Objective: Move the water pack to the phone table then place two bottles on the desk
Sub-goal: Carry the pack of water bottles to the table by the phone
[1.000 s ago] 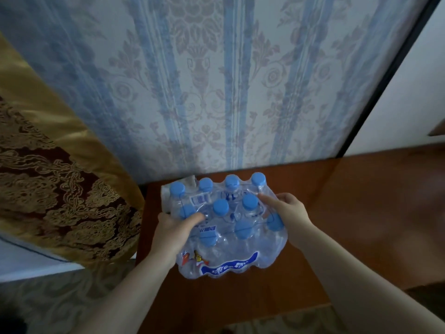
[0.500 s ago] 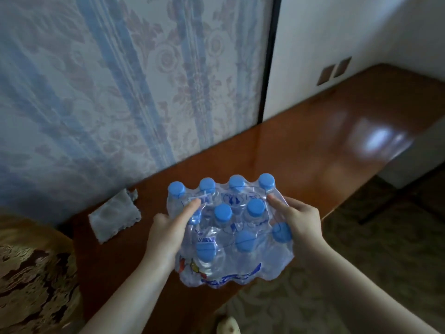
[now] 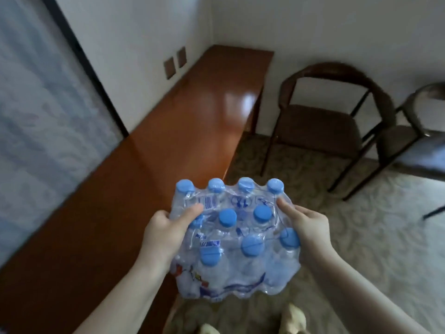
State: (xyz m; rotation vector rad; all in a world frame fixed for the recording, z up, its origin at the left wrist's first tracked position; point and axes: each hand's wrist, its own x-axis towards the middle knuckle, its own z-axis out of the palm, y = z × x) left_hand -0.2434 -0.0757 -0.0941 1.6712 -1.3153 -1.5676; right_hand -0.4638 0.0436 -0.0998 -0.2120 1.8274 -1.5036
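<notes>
The water pack (image 3: 237, 263) is a shrink-wrapped bundle of several clear bottles with blue caps. It hangs in the air in front of me, off the front edge of the long brown desk (image 3: 154, 150), mostly over the carpet. My left hand (image 3: 166, 231) grips its left side, thumb pressed into the wrap on top. On the opposite side my right hand (image 3: 307, 229) clasps it the same way. The pack's underside and both sets of fingers are hidden beneath it.
The desk runs along the wall to the far corner, with two brown wall plates (image 3: 175, 61) above it. Two dark chairs (image 3: 322, 121) (image 3: 419, 138) stand on the patterned carpet at the right. Feet in pale slippers (image 3: 292, 318) show below.
The pack has been lifted off the desk and carried right, off the desk's front edge and over the carpet. My view has swung right; the chairs have come into sight, the curtain and cloth gone.
</notes>
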